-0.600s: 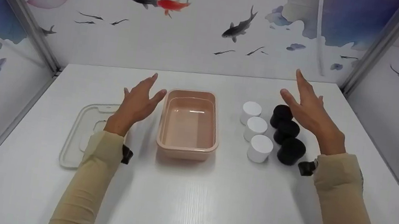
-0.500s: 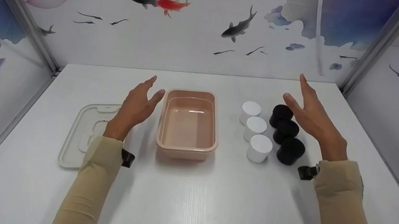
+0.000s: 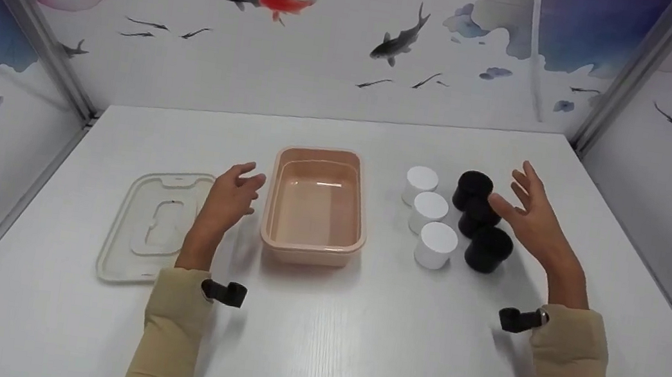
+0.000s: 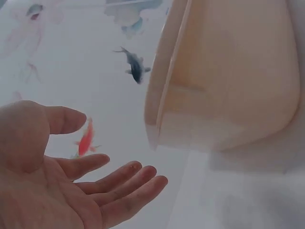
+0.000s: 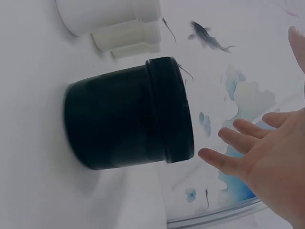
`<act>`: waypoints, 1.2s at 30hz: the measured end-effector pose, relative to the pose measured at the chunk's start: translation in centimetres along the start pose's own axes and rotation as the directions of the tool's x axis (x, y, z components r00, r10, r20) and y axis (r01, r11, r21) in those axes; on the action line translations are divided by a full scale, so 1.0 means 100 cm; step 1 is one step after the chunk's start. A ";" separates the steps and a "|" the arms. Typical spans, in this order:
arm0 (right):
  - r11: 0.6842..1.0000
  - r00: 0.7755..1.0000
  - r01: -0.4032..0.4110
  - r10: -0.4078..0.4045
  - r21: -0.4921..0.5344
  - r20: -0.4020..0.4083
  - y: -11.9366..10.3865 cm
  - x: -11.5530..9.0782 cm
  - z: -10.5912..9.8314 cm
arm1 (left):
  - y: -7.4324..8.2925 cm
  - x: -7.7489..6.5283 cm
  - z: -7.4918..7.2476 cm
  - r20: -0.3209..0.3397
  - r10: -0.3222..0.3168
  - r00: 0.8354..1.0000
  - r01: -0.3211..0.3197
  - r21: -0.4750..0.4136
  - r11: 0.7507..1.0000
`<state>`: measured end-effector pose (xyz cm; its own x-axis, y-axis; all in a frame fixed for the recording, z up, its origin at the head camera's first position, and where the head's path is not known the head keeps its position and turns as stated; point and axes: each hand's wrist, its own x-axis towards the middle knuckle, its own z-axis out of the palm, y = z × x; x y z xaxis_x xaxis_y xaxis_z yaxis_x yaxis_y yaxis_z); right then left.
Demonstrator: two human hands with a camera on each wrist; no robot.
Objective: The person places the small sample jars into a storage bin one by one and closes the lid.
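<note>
My left hand (image 3: 229, 200) hovers between a peach plastic box (image 3: 311, 251) and a translucent lid (image 3: 124, 232), its fingers slightly bent and holding nothing. The left wrist view shows the palm and spread thumb of that hand (image 4: 71, 186), apart from the box wall (image 4: 228, 71). To the right, my right hand (image 3: 535, 231) is beside three black lidded jars (image 3: 489, 250), fingers loosely extended. A black jar (image 5: 119, 114) fills the middle of the right wrist view, with the empty right hand (image 5: 267, 157) near its lid.
Three white jars (image 3: 436, 246) stand in a row between the box and the black jars. Everything rests on a white table (image 3: 316, 341), enclosed by panels (image 3: 324, 83) printed with fish. A small black camera (image 3: 223, 292) sits at the left wrist, another camera (image 3: 520, 320) at the right.
Both hands have drawn back toward the near side of the table and their fingers have bent a little more. The box, lid and jars have stayed in place.
</note>
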<state>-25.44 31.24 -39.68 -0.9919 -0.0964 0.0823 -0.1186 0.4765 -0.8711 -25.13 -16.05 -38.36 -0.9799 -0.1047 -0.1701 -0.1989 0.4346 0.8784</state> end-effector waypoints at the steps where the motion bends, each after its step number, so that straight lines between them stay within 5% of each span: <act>1: 1.000 1.000 -0.011 0.011 -0.001 0.010 0.002 -0.001 -0.001 | -0.002 -0.001 0.001 0.008 -0.032 0.999 0.032 -0.027 0.999; 6: 0.997 0.995 -0.077 0.078 -0.004 0.061 0.015 -0.009 -0.010 | -0.011 -0.003 0.004 0.035 -0.081 0.996 0.085 -0.114 0.990; 15: 0.990 0.984 -0.140 0.135 0.036 0.119 0.037 -0.019 -0.015 | -0.023 0.002 0.003 0.116 -0.102 0.988 0.118 -0.142 0.983; 30: 0.987 0.952 -0.161 0.159 -0.016 0.262 0.069 -0.032 -0.020 | -0.034 0.008 0.006 0.198 -0.081 0.977 0.119 -0.186 0.975; 36: 0.991 0.956 -0.129 0.118 0.022 0.269 0.071 -0.029 -0.016 | -0.035 0.009 0.006 0.200 -0.083 0.976 0.129 -0.230 0.965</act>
<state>-23.49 36.33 -45.34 -0.9502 -0.2708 -0.1544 0.0111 0.4657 -0.8849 -25.34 -17.14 -41.89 -0.9436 0.0402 -0.3285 -0.3145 0.2003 0.9279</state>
